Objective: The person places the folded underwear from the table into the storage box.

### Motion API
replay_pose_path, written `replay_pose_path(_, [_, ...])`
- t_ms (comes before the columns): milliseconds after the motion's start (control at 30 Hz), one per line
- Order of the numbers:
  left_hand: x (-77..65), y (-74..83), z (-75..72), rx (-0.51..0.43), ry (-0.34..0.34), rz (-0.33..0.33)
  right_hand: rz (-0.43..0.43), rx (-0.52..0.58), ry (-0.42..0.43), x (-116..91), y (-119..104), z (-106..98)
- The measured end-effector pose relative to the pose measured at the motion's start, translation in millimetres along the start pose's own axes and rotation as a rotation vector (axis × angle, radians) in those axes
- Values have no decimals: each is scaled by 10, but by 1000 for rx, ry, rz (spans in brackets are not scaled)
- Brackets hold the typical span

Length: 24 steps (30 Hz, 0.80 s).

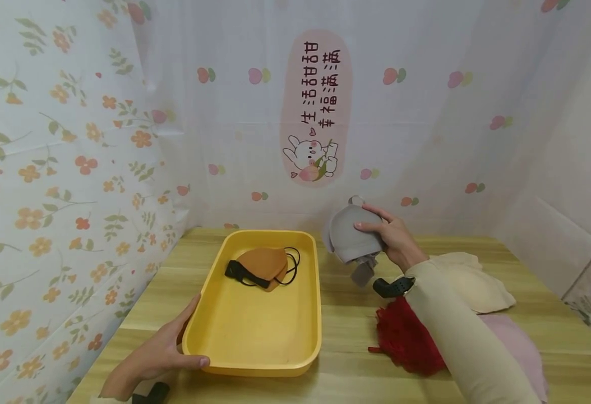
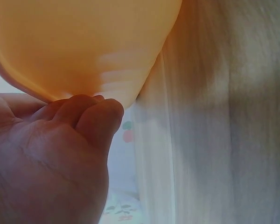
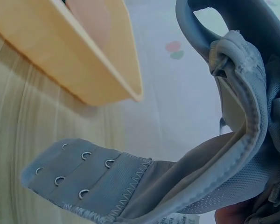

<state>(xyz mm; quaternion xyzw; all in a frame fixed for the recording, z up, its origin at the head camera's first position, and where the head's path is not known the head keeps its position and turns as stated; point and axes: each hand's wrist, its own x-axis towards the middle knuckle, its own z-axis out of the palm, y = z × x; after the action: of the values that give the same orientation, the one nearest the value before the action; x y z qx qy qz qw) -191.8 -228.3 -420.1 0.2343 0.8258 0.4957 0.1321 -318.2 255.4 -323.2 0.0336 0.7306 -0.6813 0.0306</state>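
Note:
Above the table, right of the yellow tray (image 1: pixel 255 336), my right hand (image 1: pixel 393 235) holds a folded grey bra (image 1: pixel 351 230) between thumb and fingers. Its hook-and-eye band (image 3: pixel 93 177) dangles below in the right wrist view, and a strap loop sticks up at the top. My left hand (image 1: pixel 166 342) grips the tray's near left corner, thumb on the front rim and fingers along the outer left wall. Up close, the curled fingers (image 2: pixel 100 116) press against that wall. Inside the tray, toward the far end, lies an orange-brown folded piece (image 1: pixel 262 264) with a black band and thin black cords.
On the right side of the wooden table (image 1: pixel 346 348), partly under my right forearm, lie a red lacy garment (image 1: pixel 401 336), a cream cupped piece (image 1: pixel 472 280) and a lilac piece (image 1: pixel 517 342). Patterned curtains (image 1: pixel 416 140) stand behind and at the sides.

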Motion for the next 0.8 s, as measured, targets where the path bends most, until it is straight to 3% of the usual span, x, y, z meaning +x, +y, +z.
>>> replay_pose_path(533, [20,7,-18,-1,1,7,-6,114,-27,41,-211,404])
replay_pose_path(800, [9,25,0,-11,-8,-34,13,226,10,9,-237,666])
